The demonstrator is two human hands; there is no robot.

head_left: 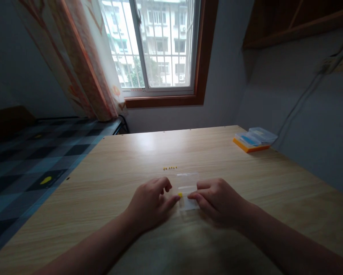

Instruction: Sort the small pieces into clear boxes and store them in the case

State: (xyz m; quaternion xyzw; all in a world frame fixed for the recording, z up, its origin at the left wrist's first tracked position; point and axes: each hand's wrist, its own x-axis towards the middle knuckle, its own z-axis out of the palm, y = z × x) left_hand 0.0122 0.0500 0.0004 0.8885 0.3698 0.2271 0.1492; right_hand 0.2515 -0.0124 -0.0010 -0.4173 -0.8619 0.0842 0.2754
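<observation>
A small clear plastic case (187,188), apparently with its lid laid back, lies on the table between my hands. My left hand (152,200) is at its left side, index finger curled and apart from the thumb. The thumb tip touches or nearly touches a tiny yellow piece (180,194) at the case's left edge. From the right, my right hand (217,200) has its fingers drawn together on the case's right side. Beyond the case, several tiny yellow beads (170,168) form a short row on the wood.
The wooden table (116,160) runs back toward a barred window. An orange-based clear plastic box (254,140) with blue contents stands at the back right, near the wall. On the left is a bed with a checked cover (57,152), below a patterned curtain (82,65).
</observation>
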